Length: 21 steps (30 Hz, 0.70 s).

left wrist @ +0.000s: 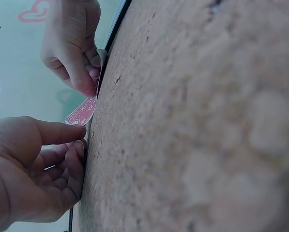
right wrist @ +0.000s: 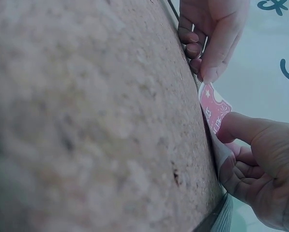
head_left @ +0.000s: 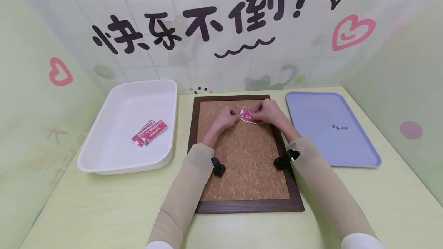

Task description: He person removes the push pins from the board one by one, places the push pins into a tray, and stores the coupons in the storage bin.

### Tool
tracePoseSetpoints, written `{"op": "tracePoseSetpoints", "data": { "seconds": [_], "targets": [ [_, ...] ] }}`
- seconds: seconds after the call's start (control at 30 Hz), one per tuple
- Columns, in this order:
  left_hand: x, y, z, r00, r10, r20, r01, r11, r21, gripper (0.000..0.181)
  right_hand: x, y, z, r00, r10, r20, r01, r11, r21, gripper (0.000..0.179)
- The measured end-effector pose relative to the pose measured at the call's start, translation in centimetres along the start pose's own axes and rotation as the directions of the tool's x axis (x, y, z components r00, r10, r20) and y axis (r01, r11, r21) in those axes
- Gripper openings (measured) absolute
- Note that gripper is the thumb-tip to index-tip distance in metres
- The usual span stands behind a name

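A red-and-white paper coupon (head_left: 246, 115) is held between my two hands near the top of a cork board (head_left: 242, 156) with a dark wooden frame. Its left end is pinched by my left hand (head_left: 225, 117), thumb and fingertips at the corner. My right hand (head_left: 270, 111) pinches the other end, with the thumb (right wrist: 236, 126) over the printed face and fingers behind. Seen from the right wrist, the coupon (right wrist: 213, 107) bends up from the cork at that end. Part of its print is hidden under the right thumb.
Left of the board stands a deep white tray (head_left: 114, 107) with several more coupons (head_left: 152, 133) lying in it. On the right, a shallow lavender tray (head_left: 318, 126) carries a few small shiny pieces (head_left: 340, 127), too small to identify. A printed cloth wall rises behind the table.
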<state>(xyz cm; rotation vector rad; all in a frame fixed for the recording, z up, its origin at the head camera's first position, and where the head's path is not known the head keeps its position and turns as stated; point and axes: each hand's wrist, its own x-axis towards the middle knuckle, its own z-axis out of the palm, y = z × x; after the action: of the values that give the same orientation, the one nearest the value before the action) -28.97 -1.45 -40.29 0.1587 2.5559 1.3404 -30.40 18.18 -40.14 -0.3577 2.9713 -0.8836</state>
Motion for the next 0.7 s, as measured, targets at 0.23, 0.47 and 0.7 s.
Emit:
{"op": "tracePoseSetpoints", "data": {
  "seconds": [0.23, 0.47, 0.7],
  "targets": [
    [-0.20, -0.03, -0.10, 1.000, 0.001, 0.005, -0.001, 1.000, 0.003, 0.011, -0.15, 0.06, -0.12, 1.000, 0.000, -0.007, 0.000, 1.000, 0.017, 0.018],
    [-0.39, 0.07, -0.20, 1.000, -0.011, 0.008, 0.011, 1.000, -0.005, 0.011, -0.44, 0.57, -0.19, 0.999, -0.009, -0.039, 0.012, 0.997, 0.071, 0.014],
    [-0.67, 0.04, -0.14, 1.000, -0.017, 0.002, 0.017, 0.999, -0.034, 0.011, -0.86, 0.70, -0.26, 1.000, 0.001, -0.032, 0.002, 0.995, 0.102, 0.015]
  ]
}}
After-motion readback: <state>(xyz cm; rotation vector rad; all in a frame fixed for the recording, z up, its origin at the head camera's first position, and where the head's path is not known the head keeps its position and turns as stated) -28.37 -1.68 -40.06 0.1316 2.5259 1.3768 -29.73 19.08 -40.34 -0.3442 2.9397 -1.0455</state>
